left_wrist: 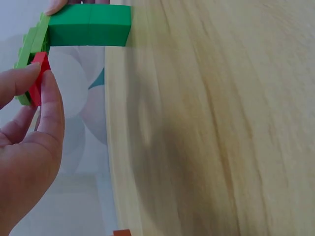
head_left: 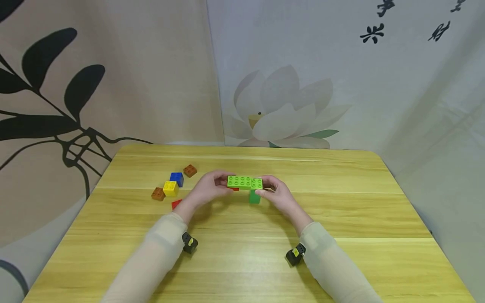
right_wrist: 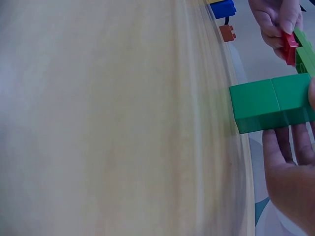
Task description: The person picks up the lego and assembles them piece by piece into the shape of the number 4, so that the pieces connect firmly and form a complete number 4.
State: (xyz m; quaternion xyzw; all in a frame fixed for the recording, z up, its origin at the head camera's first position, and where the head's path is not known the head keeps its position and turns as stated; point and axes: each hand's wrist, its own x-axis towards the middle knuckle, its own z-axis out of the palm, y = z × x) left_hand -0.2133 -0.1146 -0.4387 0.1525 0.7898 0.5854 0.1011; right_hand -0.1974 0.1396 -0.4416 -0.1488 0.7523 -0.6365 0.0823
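Note:
Both hands hold one joined piece of toy building bricks above the table. Its top is a row of light green bricks [head_left: 239, 182], studs up, with a red brick [left_wrist: 41, 73] beneath the left end and two stacked dark green bricks [right_wrist: 268, 101] hanging beneath the right end. My left hand [head_left: 210, 186] pinches the left end, thumb and fingers about the red brick and the light green edge. At the right end, my right hand [head_left: 278, 194] grips the piece where the light green meets the dark green; part of its grip is hidden in the right wrist view.
Left of the hands lie loose bricks: blue [head_left: 177, 179], yellow [head_left: 170, 188], a brown brick [head_left: 190, 170] farther back, another brown brick [head_left: 158, 194], and a red brick [head_left: 176, 204] partly behind the left wrist. Beyond the wooden table [head_left: 341, 176] hangs a printed cloth [head_left: 170, 84].

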